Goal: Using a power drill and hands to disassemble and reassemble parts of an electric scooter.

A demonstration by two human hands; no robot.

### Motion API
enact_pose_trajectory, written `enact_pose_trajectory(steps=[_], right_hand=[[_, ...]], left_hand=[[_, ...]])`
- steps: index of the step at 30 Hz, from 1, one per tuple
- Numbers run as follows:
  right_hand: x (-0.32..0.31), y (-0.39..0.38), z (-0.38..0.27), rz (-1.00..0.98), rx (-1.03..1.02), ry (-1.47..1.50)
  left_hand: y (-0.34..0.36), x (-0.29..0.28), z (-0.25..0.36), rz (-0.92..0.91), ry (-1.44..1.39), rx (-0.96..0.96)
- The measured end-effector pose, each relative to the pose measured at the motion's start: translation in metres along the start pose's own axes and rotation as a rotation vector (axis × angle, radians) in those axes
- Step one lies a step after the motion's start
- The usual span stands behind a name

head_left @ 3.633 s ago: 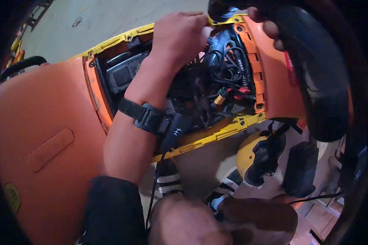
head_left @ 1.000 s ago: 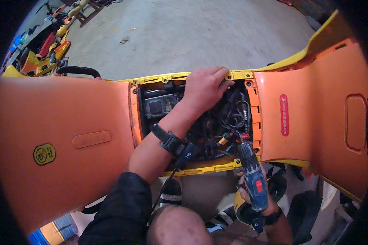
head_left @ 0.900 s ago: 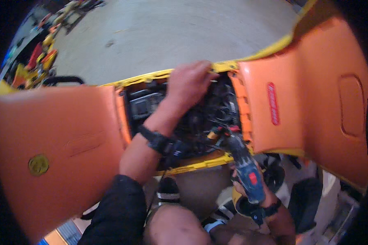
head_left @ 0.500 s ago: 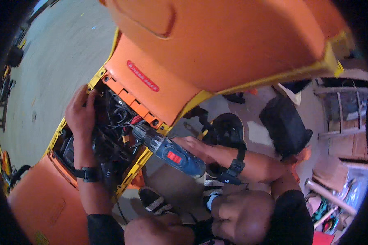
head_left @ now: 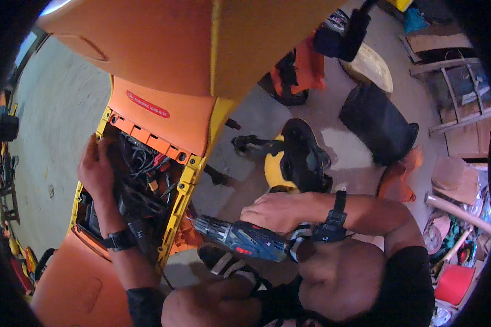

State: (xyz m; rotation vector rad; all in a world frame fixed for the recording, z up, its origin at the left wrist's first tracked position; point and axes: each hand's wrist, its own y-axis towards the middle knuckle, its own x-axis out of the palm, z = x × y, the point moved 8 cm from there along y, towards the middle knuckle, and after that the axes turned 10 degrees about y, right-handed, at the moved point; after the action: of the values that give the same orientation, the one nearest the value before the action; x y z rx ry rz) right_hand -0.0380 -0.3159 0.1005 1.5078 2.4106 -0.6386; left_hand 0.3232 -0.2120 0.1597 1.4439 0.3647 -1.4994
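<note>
My left hand [head_left: 95, 168], fingers curled, is at the far yellow rim [head_left: 102, 126] of an open compartment in an orange scooter body [head_left: 71, 280]; what its fingertips hold is hidden. Inside are black wires [head_left: 142, 161], dark parts and a yellow connector [head_left: 153, 186]. My right hand [head_left: 273, 210] is closed on a blue-and-black cordless drill [head_left: 243, 240], lying sideways below my fingers just outside the near yellow rim [head_left: 181, 201], its front end pointing left. An orange panel with a red label [head_left: 147, 103] borders the compartment's top end.
On the floor at right are a yellow helmet-like piece [head_left: 275, 169], a black box [head_left: 378, 123], orange plastic parts [head_left: 398, 180] and a cream panel [head_left: 376, 68]. Beyond them stands wooden framing [head_left: 458, 95] with clutter. More yellow and black parts [head_left: 8, 128] line the far left.
My view has swung right, showing more floor clutter. My right hand has drawn the drill out from over the compartment's wires to beside the near rim. My left hand remains at the far rim.
</note>
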Motion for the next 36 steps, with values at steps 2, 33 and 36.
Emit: enact_pose_trajectory(steps=[2,33,36], right_hand=[[0.009,-0.002,0.006,-0.117,0.043,-0.057],[0.082,-0.003,0.099,-0.53,0.406,0.132],[0.085,-0.001,0.107,-0.545,0.433,0.174]], left_hand=[[0.004,-0.001,-0.002,-0.031,0.039,-0.004],[0.002,-0.002,0.009,-0.086,-0.06,0.009],[0.002,-0.002,0.003,0.04,-0.025,0.077]])
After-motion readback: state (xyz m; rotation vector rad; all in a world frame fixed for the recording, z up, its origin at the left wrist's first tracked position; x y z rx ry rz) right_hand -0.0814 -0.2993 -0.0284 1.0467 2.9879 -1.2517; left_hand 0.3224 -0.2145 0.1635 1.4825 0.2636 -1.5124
